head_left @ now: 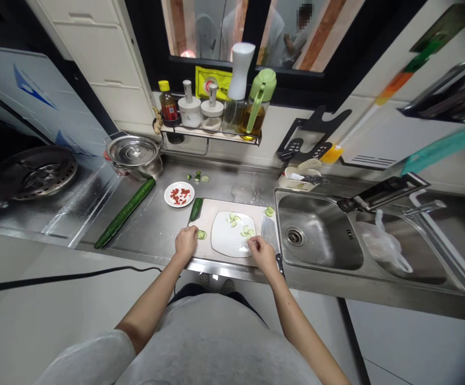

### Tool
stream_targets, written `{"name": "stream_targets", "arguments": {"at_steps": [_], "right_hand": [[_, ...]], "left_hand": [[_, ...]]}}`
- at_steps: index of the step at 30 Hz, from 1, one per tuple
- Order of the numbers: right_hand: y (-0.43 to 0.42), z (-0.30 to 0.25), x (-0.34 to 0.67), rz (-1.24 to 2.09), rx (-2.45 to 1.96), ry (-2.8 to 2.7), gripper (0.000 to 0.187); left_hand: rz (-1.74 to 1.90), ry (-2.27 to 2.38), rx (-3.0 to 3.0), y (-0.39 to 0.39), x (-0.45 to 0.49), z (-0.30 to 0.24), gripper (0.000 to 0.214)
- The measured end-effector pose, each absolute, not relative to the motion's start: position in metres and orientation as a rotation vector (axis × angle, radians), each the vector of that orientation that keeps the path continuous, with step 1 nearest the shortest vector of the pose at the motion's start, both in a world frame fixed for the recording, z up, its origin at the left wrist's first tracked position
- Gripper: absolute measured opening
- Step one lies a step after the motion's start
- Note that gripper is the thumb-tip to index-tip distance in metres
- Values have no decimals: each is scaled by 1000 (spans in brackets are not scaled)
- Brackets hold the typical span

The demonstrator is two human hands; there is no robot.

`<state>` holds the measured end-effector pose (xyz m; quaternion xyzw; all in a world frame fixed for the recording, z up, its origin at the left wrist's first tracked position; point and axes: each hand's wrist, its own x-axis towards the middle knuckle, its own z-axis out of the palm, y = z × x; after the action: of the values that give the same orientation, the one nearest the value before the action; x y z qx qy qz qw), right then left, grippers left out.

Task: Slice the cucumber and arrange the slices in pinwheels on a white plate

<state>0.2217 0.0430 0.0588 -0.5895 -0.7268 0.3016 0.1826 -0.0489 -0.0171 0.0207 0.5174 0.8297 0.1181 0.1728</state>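
A white plate (226, 243) lies on a pale cutting board (207, 211), with two fan-like groups of cucumber slices (234, 219) on it. My right hand (262, 252) is at the plate's right edge, its fingers pinched just below the nearer group; what they hold is hidden. At the board's left edge rests my left hand (185, 245), fingers curled beside a small stack of cucumber slices (202, 235); anything inside them is out of sight. Behind it lies a cut cucumber piece (196, 209). A knife (269, 231) lies along the board's right side, below more slices (269, 212).
Left of the board are a small plate (169, 199) with red pieces, a long cucumber (126, 213) and a lidded steel pot (136, 155). A double sink (320, 232) borders the board on the right. A rack (216, 133) of seasoning bottles hangs behind.
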Motion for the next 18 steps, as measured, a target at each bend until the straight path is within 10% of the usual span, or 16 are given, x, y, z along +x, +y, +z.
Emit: {"name": "stream_targets", "arguments": {"at_steps": [18], "right_hand": [[48, 76, 168, 965, -1505, -2258, 23]], "left_hand": [[852, 2102, 1132, -13, -61, 13, 22]]}}
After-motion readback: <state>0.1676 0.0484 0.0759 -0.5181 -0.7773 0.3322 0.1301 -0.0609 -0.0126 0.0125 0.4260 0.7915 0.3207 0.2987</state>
